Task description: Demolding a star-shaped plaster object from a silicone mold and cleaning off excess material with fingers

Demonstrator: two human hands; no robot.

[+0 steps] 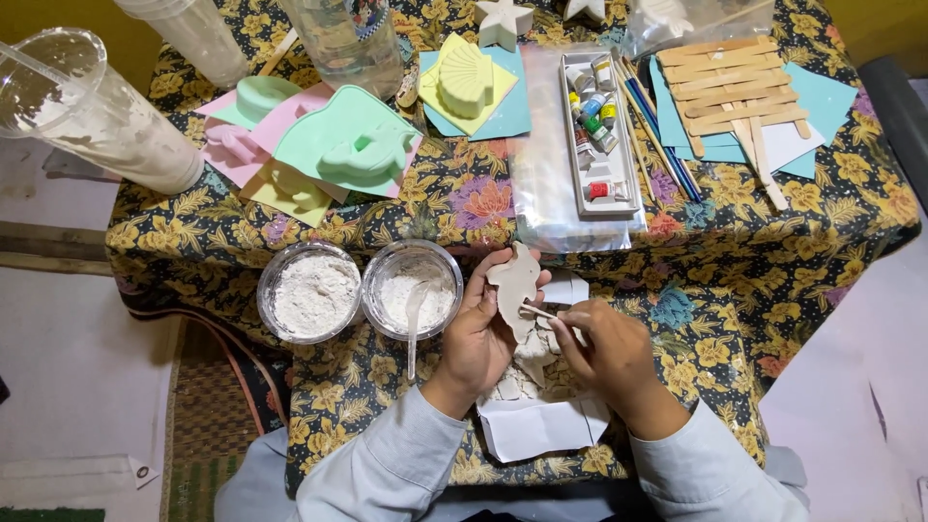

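Note:
My left hand (pixel 477 333) holds a flat pale plaster figure (pixel 513 286), shaped a bit like a dolphin, above a white paper sheet (pixel 537 425). My right hand (pixel 601 350) grips a thin wooden stick (pixel 537 311), its tip touching the figure's edge. Plaster scraps (pixel 527 372) lie on the paper under both hands.
Two clear bowls of white powder (pixel 309 293) (pixel 414 287) stand left of my hands, one with a plastic spoon (pixel 414 319). Farther back lie pastel moulds (pixel 353 145), a yellow shell mould (pixel 465 81), a paint tray (pixel 599 126), brushes (pixel 657 135), wooden sticks (pixel 735 87), plastic cups (pixel 92 111).

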